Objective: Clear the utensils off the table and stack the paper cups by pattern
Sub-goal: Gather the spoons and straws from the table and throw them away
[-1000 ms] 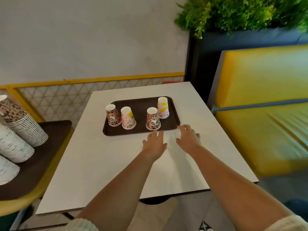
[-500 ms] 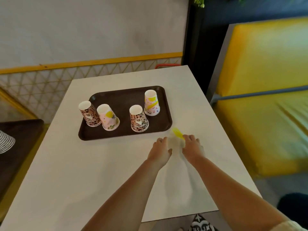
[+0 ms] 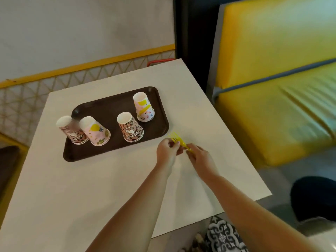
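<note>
A yellow plastic fork (image 3: 177, 139) is held between both hands just off the front right corner of the brown tray (image 3: 111, 106). My left hand (image 3: 168, 152) pinches it near the tines and my right hand (image 3: 199, 157) grips its handle end. On the tray stand several upside-down paper cups: a leopard-print cup (image 3: 72, 130) at the left edge, a pink fruit-pattern cup (image 3: 95, 132) beside it, another leopard-print cup (image 3: 130, 128) in the middle and a second pink-patterned cup (image 3: 143, 108) at the right.
The white table (image 3: 91, 188) reaches to a yellow-framed lattice rail (image 3: 54, 82) at the back. A yellow bench seat (image 3: 272, 115) runs along the right. Another dark tray's corner (image 3: 7, 160) shows at the far left. Patterned floor tiles (image 3: 221, 235) lie below the table's front edge.
Both hands were lying flat on the table; now they have lifted the yellow fork and hold it between them. The view has tilted down and to the right.
</note>
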`<move>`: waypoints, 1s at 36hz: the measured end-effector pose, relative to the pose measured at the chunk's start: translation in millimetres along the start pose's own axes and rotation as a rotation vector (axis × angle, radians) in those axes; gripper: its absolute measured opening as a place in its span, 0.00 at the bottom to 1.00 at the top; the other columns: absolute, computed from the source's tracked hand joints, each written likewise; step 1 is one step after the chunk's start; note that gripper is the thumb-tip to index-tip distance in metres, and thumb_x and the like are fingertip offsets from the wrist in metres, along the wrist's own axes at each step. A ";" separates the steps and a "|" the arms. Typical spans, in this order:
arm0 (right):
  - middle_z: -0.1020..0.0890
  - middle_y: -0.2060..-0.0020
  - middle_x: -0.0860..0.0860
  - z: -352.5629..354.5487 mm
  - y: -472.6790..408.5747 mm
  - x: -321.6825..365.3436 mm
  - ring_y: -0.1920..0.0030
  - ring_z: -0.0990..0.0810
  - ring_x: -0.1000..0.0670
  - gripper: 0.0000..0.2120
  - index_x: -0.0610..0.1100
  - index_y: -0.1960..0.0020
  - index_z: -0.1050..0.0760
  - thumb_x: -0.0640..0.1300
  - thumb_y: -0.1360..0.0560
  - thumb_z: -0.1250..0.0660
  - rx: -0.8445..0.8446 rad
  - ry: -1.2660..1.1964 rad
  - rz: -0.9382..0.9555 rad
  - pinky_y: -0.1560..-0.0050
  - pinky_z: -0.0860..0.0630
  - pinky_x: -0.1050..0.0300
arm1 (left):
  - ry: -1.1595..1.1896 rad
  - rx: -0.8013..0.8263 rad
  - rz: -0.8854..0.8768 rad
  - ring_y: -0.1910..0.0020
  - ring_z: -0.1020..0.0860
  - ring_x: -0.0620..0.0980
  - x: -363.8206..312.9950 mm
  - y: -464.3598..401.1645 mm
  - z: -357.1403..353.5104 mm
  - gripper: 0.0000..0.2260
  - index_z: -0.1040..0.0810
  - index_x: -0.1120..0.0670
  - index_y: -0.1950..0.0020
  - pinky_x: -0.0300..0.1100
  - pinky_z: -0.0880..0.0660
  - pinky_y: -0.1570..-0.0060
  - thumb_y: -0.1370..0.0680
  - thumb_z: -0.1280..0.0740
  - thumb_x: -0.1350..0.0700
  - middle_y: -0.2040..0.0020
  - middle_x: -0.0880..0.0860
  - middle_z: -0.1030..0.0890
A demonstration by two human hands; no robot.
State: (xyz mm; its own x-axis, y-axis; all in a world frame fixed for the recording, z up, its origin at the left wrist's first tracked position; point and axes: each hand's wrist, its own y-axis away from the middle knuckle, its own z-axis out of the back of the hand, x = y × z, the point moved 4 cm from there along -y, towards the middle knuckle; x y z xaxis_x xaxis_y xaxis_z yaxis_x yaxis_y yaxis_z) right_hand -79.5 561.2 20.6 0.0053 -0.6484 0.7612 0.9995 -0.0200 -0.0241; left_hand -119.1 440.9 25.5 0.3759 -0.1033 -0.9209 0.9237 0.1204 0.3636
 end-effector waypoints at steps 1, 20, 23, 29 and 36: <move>0.20 0.52 0.43 6.9 8.1 -0.9 0.52 0.21 0.41 0.12 0.43 0.41 0.24 0.39 0.23 0.39 -0.041 -0.022 0.004 0.52 0.26 0.50 | 0.001 0.026 -0.020 0.75 0.22 0.40 -2.4 2.7 -6.8 0.08 0.28 0.59 0.60 0.33 0.22 0.69 0.22 0.37 0.67 0.63 0.57 0.24; 0.24 0.60 0.60 159.1 236.9 -153.7 0.61 0.24 0.66 0.08 0.47 0.44 0.33 0.38 0.21 0.41 -0.893 -0.281 -0.442 0.64 0.32 0.75 | -0.209 0.743 -0.157 0.63 0.19 0.46 58.0 197.6 -295.3 0.12 0.27 0.62 0.44 0.46 0.19 0.58 0.25 0.30 0.62 0.55 0.60 0.18; 0.22 0.61 0.58 159.1 277.0 -209.9 0.63 0.23 0.63 0.09 0.48 0.46 0.31 0.36 0.22 0.40 -0.920 -0.307 -0.581 0.64 0.31 0.70 | -0.259 0.759 -0.103 0.72 0.24 0.37 109.6 220.1 -334.1 0.11 0.31 0.57 0.51 0.30 0.27 0.72 0.25 0.31 0.65 0.61 0.53 0.22; 0.18 0.64 0.53 139.6 351.4 -319.6 0.67 0.22 0.56 0.09 0.50 0.51 0.25 0.37 0.25 0.36 -0.902 -0.267 -0.883 0.69 0.29 0.65 | -0.518 0.831 0.041 0.52 0.20 0.55 232.0 254.5 -393.8 0.10 0.31 0.53 0.54 0.43 0.23 0.53 0.25 0.30 0.60 0.55 0.55 0.21; 0.17 0.59 0.44 113.1 387.4 -426.1 0.65 0.25 0.49 0.05 0.42 0.50 0.22 0.40 0.24 0.35 -0.823 -0.215 -1.141 0.67 0.35 0.59 | -0.674 1.028 0.144 0.39 0.24 0.52 326.2 269.1 -446.0 0.14 0.28 0.63 0.35 0.31 0.29 0.48 0.20 0.38 0.61 0.38 0.59 0.23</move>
State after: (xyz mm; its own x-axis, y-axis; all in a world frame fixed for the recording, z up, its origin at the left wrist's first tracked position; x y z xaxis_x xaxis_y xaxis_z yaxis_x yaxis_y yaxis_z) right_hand 309.0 915.9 -239.9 -0.6990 0.1489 0.6995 0.1566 -0.9225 0.3529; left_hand 219.3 880.0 -239.9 0.1603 -0.6776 -0.7177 0.3853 -0.6265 0.6775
